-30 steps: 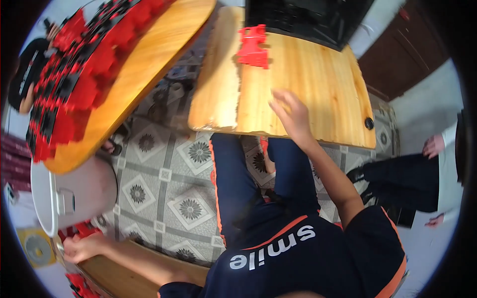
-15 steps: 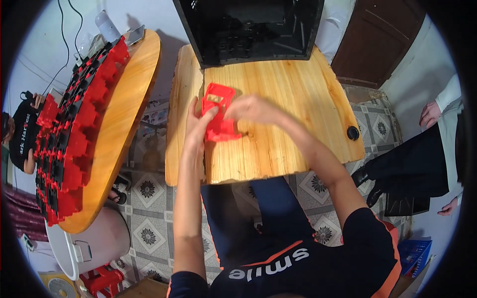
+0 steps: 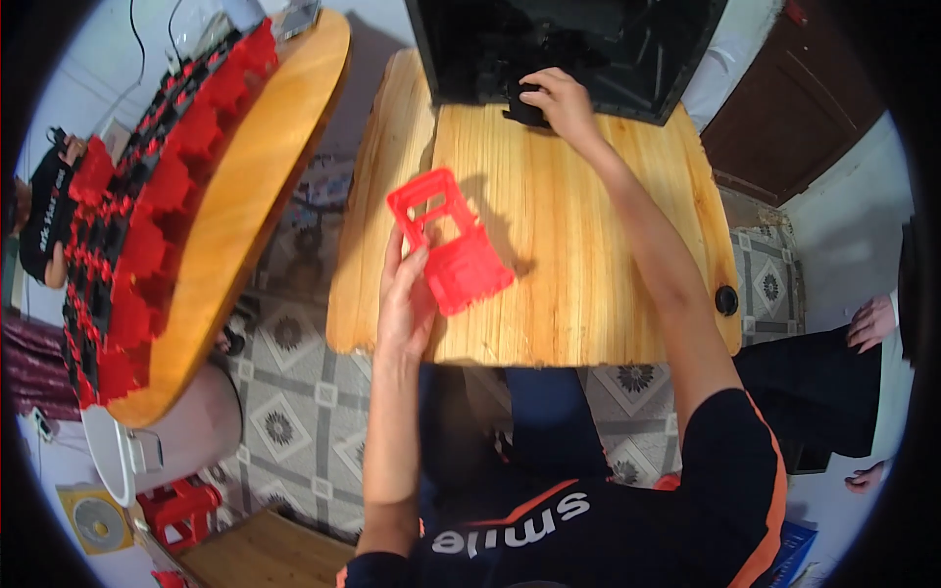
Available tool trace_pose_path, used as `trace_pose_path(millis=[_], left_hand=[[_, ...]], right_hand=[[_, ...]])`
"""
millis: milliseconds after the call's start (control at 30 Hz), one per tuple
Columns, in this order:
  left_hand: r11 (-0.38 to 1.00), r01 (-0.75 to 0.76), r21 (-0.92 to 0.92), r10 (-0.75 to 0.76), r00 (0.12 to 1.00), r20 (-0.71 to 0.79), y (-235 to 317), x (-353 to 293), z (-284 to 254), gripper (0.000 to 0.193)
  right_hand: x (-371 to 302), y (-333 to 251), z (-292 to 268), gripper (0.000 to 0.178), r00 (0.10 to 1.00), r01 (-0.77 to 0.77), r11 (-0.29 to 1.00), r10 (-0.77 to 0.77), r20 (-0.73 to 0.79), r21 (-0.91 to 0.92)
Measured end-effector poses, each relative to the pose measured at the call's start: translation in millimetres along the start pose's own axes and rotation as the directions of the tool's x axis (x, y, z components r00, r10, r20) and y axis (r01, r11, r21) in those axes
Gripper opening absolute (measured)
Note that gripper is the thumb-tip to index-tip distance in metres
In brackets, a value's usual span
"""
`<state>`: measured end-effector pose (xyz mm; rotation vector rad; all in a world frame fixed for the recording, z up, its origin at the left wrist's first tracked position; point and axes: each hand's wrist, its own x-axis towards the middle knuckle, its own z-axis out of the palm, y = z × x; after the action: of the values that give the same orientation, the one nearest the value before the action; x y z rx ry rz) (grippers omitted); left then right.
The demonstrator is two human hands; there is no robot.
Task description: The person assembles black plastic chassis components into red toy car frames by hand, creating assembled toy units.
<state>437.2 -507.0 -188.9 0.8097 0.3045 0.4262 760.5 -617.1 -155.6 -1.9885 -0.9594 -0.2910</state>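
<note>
My left hand [image 3: 405, 294] grips the lower left side of a red plastic frame [image 3: 469, 272]. The frame has a rectangular cut-out in its upper half and is held tilted above the wooden table [image 3: 588, 284]. At the far side of the table, my right hand [image 3: 564, 101] is closed on a small black plastic part [image 3: 525, 106]. That part is at the front edge of a big black open crate [image 3: 608, 49]; its exact shape is partly covered by my fingers.
On the left, a long oval table [image 3: 260, 186] carries rows of red and black plastic pieces [image 3: 162, 211]. A small round black disc [image 3: 726, 300] lies near the right table edge. A white bucket [image 3: 201, 421] stands lower left. People stand at both sides.
My right hand has left the red frame and reached forward to the crate, where it holds a black part. My left hand has turned the red frame and brought it nearer.
</note>
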Motion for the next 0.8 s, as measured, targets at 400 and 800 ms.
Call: trace_pose_path(millis=[400, 800], left_hand=[[0.997, -0.051, 0.059, 0.04, 0.983, 0.18, 6.1, -48.6, 25.7, 0.089], [0.985, -0.169, 0.025, 0.158, 0.955, 0.252, 11.5, -70.5, 32.0, 0.093]], right_hand=[[-206.5, -183.4, -56.6, 0.035, 0.89, 0.446, 0.893, -0.436, 0.133, -0.057], [-220.8, -214.3, -64.7, 0.032, 0.884, 0.463, 0.872, -0.443, 0.148, -0.159]])
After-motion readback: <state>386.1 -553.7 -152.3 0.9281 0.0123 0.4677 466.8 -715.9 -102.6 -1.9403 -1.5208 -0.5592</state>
